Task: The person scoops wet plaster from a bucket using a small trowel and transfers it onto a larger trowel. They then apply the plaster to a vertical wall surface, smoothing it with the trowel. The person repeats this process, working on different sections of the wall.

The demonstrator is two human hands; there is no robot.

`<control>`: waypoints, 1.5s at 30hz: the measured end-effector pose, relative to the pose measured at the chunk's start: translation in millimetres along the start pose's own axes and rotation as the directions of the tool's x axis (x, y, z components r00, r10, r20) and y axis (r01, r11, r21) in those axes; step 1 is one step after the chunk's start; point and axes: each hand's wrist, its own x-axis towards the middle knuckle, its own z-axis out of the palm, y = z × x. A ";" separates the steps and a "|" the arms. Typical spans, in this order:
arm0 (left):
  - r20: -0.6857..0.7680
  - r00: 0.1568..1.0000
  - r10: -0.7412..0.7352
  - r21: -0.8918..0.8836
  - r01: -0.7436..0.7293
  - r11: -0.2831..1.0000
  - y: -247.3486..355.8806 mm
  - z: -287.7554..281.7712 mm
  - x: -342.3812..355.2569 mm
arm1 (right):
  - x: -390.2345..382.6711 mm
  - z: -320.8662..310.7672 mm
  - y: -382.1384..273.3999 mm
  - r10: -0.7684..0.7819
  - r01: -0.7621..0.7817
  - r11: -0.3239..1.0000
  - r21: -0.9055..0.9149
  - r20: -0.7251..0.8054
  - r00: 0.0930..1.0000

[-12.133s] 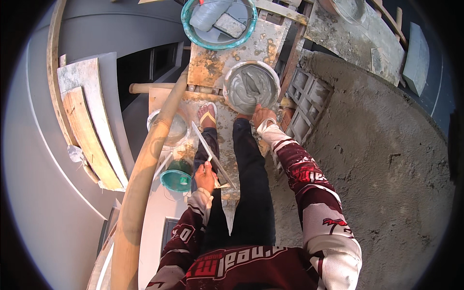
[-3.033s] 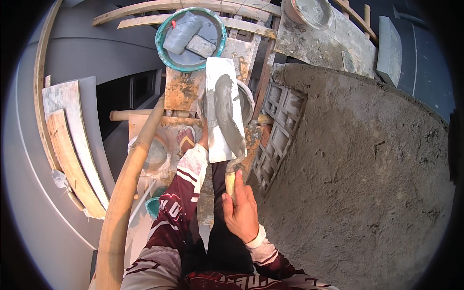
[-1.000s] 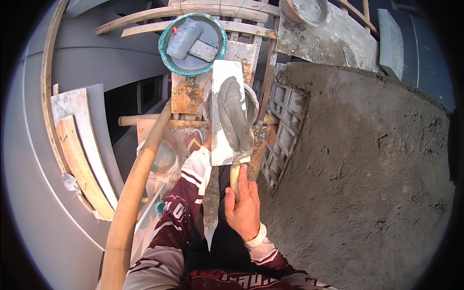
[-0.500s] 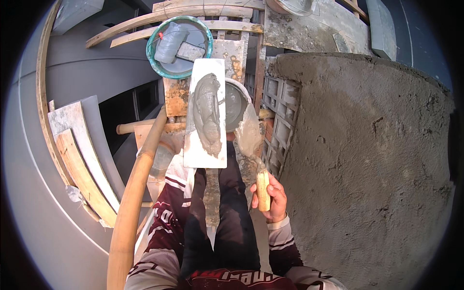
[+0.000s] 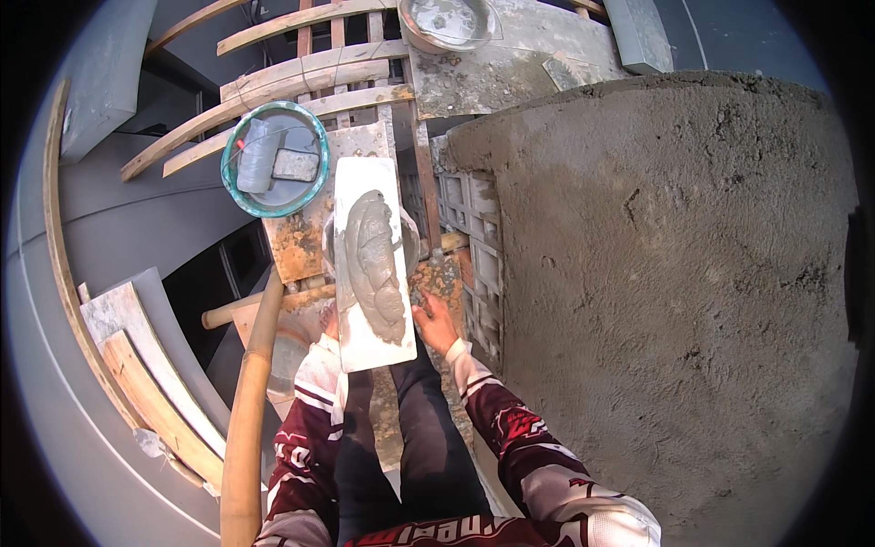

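1. Wall (image 5: 674, 301): to the right of the right fingers (image 5: 427, 302). Its rough grey coat could be scuffed if that elbow swung wide.
2. Board (image 5: 377, 356): just left of the right fingers; touching or not, I cannot tell. It could tip if its support underneath gave unevenly. It looks white, long and flat, square-cornered, its edges mostly bare.
3. Bucket (image 5: 411, 240): beyond the right fingers, partly behind the board. A low reach might knock its rim.
4. Mortar (image 5: 372, 264): on the board, left of and beyond the right fingers. It could slump off the near end if that end dipped. It looks grey, wet, thick and ridged, heaped lengthwise.
5. Right hand (image 5: 440, 327): fingers slightly bent; whether they grasp anything is unclear. The left fingers are hidden by the board, grip unknown.
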 end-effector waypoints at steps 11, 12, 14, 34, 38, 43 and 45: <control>0.216 0.962 0.165 -0.104 -0.146 0.984 13.6 139.0 62.3 | -303.8 -84.7 141.6 0.533 -0.583 0.800 0.142 0.276 0.800; 0.210 0.962 0.172 -0.096 -0.155 0.983 14.0 139.1 68.1 | -314.4 -80.5 141.6 0.518 -0.556 0.827 0.077 0.278 0.809; 0.210 0.961 0.182 -0.092 -0.166 0.982 9.1 149.3 84.4 | -340.3 -74.7 157.4 0.558 -0.597 0.799 0.075 0.278 0.782; -0.059 0.924 0.378 0.029 -0.377 0.926 -5.8 272.4 212.5 | -376.4 -54.9 196.0 0.470 -0.492 0.871 -0.008 0.306 0.828; -0.015 0.957 0.290 0.004 -0.290 0.957 44.0 308.5 154.5 | -390.8 -57.6 207.4 0.360 -0.359 0.932 -0.054 0.265 0.895; 0.006 0.977 0.211 -0.040 -0.211 0.977 92.8 333.8 101.0 | -398.7 -50.6 202.4 0.320 -0.371 0.892 0.257 0.219 0.922; -0.017 0.977 0.215 0.006 -0.215 0.977 117.5 338.8 74.6 | -395.7 -42.7 181.1 0.401 -0.487 0.730 0.481 0.276 0.874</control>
